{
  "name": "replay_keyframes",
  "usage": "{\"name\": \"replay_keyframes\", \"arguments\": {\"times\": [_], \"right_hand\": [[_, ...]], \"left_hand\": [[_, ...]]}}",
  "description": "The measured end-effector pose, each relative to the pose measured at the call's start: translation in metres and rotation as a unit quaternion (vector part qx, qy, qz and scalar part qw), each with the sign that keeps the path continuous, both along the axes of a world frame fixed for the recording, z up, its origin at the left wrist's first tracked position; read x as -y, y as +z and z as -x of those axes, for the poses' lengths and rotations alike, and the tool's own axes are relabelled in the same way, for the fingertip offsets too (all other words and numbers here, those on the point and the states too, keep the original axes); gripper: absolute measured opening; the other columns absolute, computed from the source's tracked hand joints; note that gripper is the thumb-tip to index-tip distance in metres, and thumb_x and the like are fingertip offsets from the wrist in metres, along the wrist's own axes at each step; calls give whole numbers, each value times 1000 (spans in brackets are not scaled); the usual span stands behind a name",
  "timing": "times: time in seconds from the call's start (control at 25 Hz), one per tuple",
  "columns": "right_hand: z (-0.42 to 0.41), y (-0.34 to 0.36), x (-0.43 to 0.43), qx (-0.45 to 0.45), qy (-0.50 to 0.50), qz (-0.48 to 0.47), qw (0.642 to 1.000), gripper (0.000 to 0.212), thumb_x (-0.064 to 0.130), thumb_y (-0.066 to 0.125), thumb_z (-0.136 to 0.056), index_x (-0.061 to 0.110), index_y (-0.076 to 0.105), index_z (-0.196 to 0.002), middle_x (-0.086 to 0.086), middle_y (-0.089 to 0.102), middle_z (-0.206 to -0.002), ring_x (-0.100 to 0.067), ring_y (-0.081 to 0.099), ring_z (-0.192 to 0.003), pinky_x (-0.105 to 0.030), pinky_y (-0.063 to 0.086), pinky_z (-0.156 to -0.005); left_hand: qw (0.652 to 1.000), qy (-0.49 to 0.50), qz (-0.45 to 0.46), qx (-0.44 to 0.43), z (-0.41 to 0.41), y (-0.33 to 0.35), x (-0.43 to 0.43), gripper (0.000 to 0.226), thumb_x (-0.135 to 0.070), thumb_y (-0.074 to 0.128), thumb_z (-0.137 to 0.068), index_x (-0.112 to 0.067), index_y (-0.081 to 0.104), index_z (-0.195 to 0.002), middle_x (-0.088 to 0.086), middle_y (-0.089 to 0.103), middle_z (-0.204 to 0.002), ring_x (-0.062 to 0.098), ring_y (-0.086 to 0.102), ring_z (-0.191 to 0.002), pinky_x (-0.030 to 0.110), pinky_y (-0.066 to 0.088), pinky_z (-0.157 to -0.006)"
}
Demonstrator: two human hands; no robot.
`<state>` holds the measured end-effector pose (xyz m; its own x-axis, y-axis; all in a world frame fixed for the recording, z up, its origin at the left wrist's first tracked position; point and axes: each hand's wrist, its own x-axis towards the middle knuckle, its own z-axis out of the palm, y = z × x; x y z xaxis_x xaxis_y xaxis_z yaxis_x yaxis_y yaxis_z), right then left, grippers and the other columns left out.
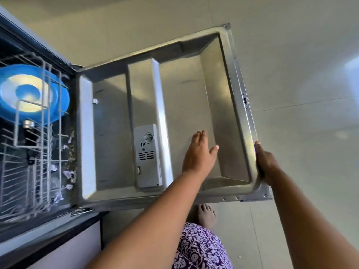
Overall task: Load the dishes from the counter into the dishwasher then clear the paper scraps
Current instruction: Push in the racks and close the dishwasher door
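Observation:
The dishwasher door (pixel 186 98) hangs open, its steel inner face towards me. My right hand (pixel 265 162) grips the door's outer edge near its lower corner. My left hand (pixel 200 152) lies flat on the inner panel with fingers spread, holding nothing, just right of the grey detergent dispenser (pixel 148 156). Inside the machine at the left, a blue and yellow plate (pixel 33 94) stands in the white wire rack (pixel 38 167). Small pale paper scraps (pixel 68 173) lie along the tub's front edge. One scrap (pixel 94 101) sits on the door near the hinge side.
A pale tiled floor (pixel 310 94) surrounds the door. My bare foot (pixel 206 214) and a purple patterned garment (pixel 200 249) are below the door. The dark cabinet edge (pixel 58 230) runs along the lower left.

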<state>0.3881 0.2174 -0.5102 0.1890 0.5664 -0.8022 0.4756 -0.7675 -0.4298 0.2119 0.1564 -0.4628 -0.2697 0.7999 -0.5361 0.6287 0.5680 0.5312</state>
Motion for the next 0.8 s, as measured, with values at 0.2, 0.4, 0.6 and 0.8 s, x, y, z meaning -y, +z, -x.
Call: {"name": "replay_keyframes", "arguments": {"times": [0.2, 0.4, 0.6, 0.8], "right_hand": [[7, 119, 18, -16, 0, -43, 999, 74, 76, 59, -58, 3, 63, -68, -19, 65, -74, -34, 63, -73, -53, 52, -78], [55, 259, 54, -48, 78, -85, 992, 62, 66, 71, -56, 4, 65, -52, -12, 66, -54, -33, 66, -56, -50, 55, -64], [115, 368, 77, -17, 292, -138, 946, 46, 42, 72, -74, 6, 54, -51, -10, 57, -51, -23, 51, -49, -26, 35, -49], [172, 436, 94, -62, 448, -168, 876, 20, 11, 55, -79, -4, 64, -68, -19, 69, -69, -33, 66, -68, -30, 48, -55]], "left_hand": [[996, 41, -54, 55, -26, 117, -10, 62, -35, 48, -96, -8, 25, -147, 7, 20, -156, 17, 16, -144, 26, 17, -114], [976, 177, -113, 51, -9, 236, 22, 73, -33, 60, -90, -2, 25, -146, 12, 25, -154, 19, 25, -142, 16, 17, -109], [967, 218, -131, -26, 55, 326, 59, 82, -38, 65, -85, 0, 24, -145, 14, 25, -154, 22, 23, -142, 21, 17, -111], [956, 229, -113, -146, 87, 383, 93, 74, -29, 56, -90, 1, 18, -146, 17, 16, -155, 27, 10, -145, 39, 7, -118]]}}
